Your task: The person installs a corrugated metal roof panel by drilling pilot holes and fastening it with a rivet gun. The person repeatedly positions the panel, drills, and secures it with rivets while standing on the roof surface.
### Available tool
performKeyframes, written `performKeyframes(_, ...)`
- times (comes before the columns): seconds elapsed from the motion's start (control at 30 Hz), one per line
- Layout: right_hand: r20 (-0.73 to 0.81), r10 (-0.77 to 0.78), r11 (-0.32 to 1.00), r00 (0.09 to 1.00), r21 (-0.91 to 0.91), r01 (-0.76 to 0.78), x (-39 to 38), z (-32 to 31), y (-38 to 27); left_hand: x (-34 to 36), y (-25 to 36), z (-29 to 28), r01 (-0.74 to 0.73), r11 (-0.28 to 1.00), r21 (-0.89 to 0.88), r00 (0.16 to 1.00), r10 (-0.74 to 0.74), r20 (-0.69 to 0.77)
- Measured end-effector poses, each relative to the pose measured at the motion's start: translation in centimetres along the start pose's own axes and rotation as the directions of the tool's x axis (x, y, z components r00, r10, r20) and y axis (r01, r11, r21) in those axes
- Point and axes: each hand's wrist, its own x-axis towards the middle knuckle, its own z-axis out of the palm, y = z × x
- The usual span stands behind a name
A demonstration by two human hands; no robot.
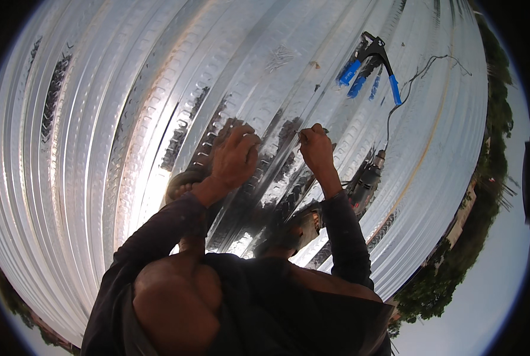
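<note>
Both of my hands are on a ribbed silver metal sheet (87, 166). My left hand (232, 155) has its fingers curled at a rib, and whatever they might hold is hidden. My right hand (316, 148), a little to the right, is pinched on something small and dark that I cannot make out, close to the same seam. A corded power drill (367, 181) lies just right of my right forearm, its chuck pointing away from me. Farther forward and to the right lies a hand riveter (400, 89) with blue handles and a black head.
A small pile of thin silvery pieces (282, 56) lies on the sheet ahead of my hands. A dark cord (422, 74) runs loosely across the right side. Beyond the curved right edge of the metal are green trees (431, 296) and sky.
</note>
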Motion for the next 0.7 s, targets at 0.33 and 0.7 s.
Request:
performKeyframes(0.33,0.049,-0.1,0.978,0.994,-0.181,0.108,0.4,0.2,0.1,0.7,-0.2,0.1,-0.013,1.0,0.021,1.0,0.013,0.002)
performKeyframes(0.7,0.134,-0.388,0.781,0.912,-0.478,0.402,0.6,1.7,-0.8,1.0,-1.1,0.2,-0.048,0.995,0.093,0.999,0.048,0.008)
